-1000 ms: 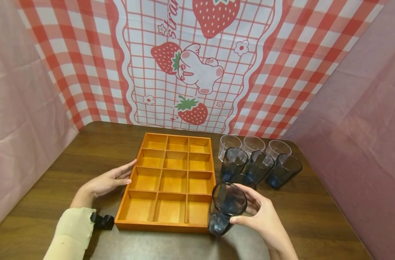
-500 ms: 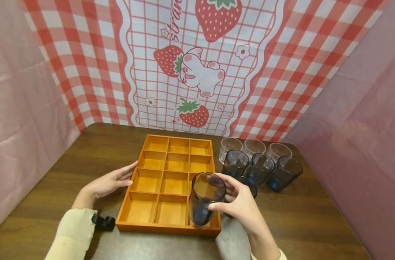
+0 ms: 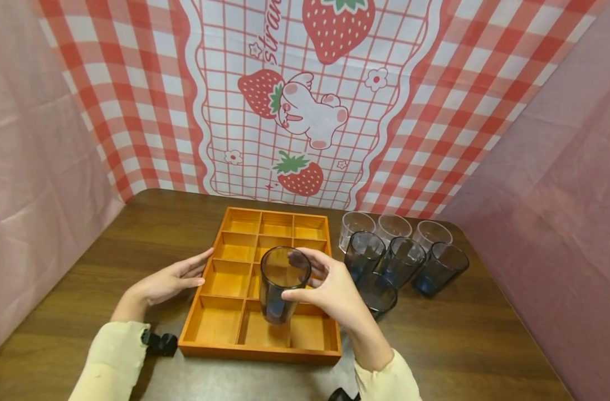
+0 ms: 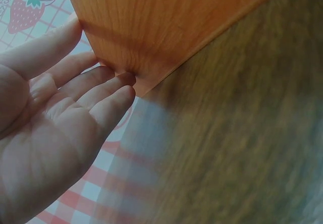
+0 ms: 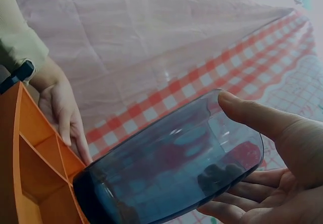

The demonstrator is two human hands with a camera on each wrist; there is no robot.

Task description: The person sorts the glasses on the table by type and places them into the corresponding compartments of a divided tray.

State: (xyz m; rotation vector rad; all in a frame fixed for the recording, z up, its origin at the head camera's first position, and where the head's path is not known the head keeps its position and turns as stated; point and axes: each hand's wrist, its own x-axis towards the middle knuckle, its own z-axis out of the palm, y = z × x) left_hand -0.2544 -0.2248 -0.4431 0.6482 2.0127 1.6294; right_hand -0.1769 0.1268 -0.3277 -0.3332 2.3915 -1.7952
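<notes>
A dark blue-grey drinking glass (image 3: 277, 287) is in my right hand (image 3: 337, 287), gripped near its rim between thumb and fingers. It stands nearly upright above the front half of a wooden compartment box (image 3: 257, 352). The right wrist view shows the glass (image 5: 151, 168) from the side, its base close to the dividers; whether it touches them I cannot tell. My left hand (image 3: 166, 285) rests its fingertips against the box's left side. In the left wrist view the fingers of that hand (image 4: 55, 113) are extended along the wooden wall (image 4: 151, 32).
Right of the box stand several dark glasses (image 3: 406, 262), one of them (image 3: 380, 295) nearest the front. Behind them is a row of 3 clear glasses (image 3: 357, 223). A checked strawberry cloth (image 3: 305, 111) hangs behind the brown table (image 3: 465, 345). Pink cloth (image 3: 550, 184) hangs at the sides.
My right hand has carried the dark glass leftward, from beside the box's front right corner to above its compartments. The left hand keeps its place on the box.
</notes>
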